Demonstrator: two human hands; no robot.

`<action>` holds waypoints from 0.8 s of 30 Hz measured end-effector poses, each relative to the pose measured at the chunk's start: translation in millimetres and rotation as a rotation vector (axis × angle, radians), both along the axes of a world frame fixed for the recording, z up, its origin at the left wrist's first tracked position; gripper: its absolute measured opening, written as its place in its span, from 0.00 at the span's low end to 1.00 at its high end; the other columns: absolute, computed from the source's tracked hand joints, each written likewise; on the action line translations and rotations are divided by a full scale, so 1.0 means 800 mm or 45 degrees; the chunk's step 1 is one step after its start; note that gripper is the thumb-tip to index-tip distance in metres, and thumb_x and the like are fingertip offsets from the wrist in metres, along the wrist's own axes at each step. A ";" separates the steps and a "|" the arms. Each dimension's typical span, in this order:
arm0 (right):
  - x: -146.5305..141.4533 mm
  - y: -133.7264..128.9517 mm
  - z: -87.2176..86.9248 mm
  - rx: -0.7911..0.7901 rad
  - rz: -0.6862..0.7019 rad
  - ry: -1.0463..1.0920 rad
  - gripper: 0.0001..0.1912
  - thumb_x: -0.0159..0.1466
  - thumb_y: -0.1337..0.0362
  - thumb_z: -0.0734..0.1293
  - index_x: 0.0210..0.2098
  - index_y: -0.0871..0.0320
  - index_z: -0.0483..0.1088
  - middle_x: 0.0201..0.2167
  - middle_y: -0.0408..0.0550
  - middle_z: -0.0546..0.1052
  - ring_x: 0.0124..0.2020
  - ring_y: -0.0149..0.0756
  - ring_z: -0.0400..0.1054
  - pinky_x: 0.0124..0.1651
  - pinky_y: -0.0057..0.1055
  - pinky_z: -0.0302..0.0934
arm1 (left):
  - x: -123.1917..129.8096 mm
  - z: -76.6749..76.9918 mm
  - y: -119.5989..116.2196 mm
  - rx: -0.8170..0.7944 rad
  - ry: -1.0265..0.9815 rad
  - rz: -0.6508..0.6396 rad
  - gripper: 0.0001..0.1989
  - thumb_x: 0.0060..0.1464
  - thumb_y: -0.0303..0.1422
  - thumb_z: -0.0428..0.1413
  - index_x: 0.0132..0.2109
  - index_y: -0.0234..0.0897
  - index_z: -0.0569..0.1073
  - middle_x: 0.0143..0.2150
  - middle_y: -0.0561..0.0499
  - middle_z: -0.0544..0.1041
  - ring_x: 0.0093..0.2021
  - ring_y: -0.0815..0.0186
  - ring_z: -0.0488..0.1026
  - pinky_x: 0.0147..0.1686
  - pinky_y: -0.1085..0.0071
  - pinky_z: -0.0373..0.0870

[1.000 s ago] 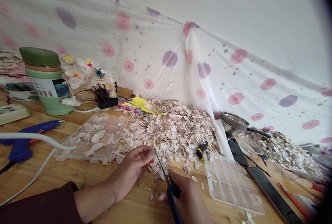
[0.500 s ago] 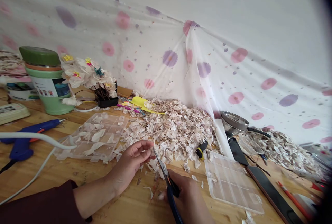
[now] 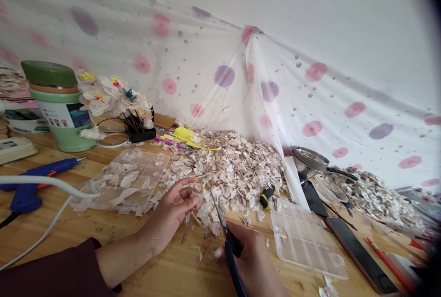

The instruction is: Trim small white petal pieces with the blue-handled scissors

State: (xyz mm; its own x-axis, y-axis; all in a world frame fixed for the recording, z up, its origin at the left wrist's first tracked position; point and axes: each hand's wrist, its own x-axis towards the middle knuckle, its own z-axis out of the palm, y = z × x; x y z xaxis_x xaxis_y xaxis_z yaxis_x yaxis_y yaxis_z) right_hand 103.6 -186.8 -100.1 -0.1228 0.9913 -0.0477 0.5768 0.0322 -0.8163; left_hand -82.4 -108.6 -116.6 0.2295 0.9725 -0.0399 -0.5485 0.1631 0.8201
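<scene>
My left hand [image 3: 179, 205] is pinched in front of a heap of pale, papery flakes [image 3: 237, 164]. Between its thumb and fingers is a small whitish flake [image 3: 195, 197], hard to separate from the heap behind. My right hand [image 3: 250, 255] grips dark-handled scissors [image 3: 231, 260]. Their blades point up and away, a little to the right of my left fingertips and apart from them. Loose flakes and shreds lie on the wooden table below both hands.
Left stand a blue glue gun [image 3: 31, 187], a white cable [image 3: 48, 181], a green container [image 3: 62, 122], flakes on a clear tray [image 3: 113, 182] and pale craft flowers [image 3: 113, 95]. Right are a compartment box [image 3: 306, 237], a phone [image 3: 358, 253], a metal strainer [image 3: 310, 161] and another flake pile [image 3: 375, 200].
The scissors have moved slightly right, away from my left fingertips, which they were touching or nearly touching. My left hand has turned slightly, and its index finger has lifted.
</scene>
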 end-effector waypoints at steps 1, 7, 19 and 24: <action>0.000 0.000 0.000 0.012 0.000 0.013 0.10 0.57 0.59 0.67 0.28 0.58 0.66 0.22 0.37 0.60 0.25 0.30 0.50 0.26 0.26 0.46 | 0.000 0.000 0.000 -0.006 -0.005 -0.001 0.24 0.44 0.28 0.67 0.49 0.39 0.72 0.30 0.56 0.75 0.30 0.70 0.69 0.35 0.75 0.66; -0.010 -0.009 0.009 -0.016 -0.053 -0.004 0.06 0.54 0.62 0.68 0.28 0.57 0.66 0.20 0.38 0.63 0.22 0.29 0.52 0.25 0.26 0.47 | 0.000 0.002 -0.004 -0.034 -0.021 -0.009 0.26 0.42 0.29 0.68 0.50 0.41 0.71 0.32 0.56 0.75 0.33 0.69 0.69 0.37 0.73 0.66; -0.013 -0.008 0.016 -0.019 0.045 -0.137 0.06 0.52 0.66 0.68 0.30 0.55 0.67 0.22 0.37 0.65 0.23 0.30 0.53 0.25 0.26 0.46 | 0.000 0.002 -0.008 0.030 0.026 -0.113 0.26 0.44 0.32 0.67 0.52 0.42 0.70 0.32 0.54 0.74 0.34 0.65 0.70 0.38 0.69 0.66; -0.014 -0.009 0.016 -0.036 0.028 -0.109 0.06 0.51 0.69 0.68 0.29 0.56 0.67 0.21 0.35 0.62 0.23 0.29 0.52 0.25 0.26 0.45 | 0.002 0.002 -0.008 0.039 0.036 -0.158 0.25 0.46 0.32 0.66 0.52 0.41 0.70 0.34 0.53 0.75 0.35 0.65 0.71 0.39 0.69 0.66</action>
State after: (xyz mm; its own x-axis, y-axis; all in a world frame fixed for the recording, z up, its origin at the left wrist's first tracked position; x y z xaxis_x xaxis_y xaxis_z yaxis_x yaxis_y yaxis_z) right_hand 92.1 -193.7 -87.5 -0.1390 0.9865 -0.0868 0.6440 0.0235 -0.7646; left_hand -81.0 -114.9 -114.7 0.3473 0.9376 -0.0187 -0.5021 0.2028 0.8407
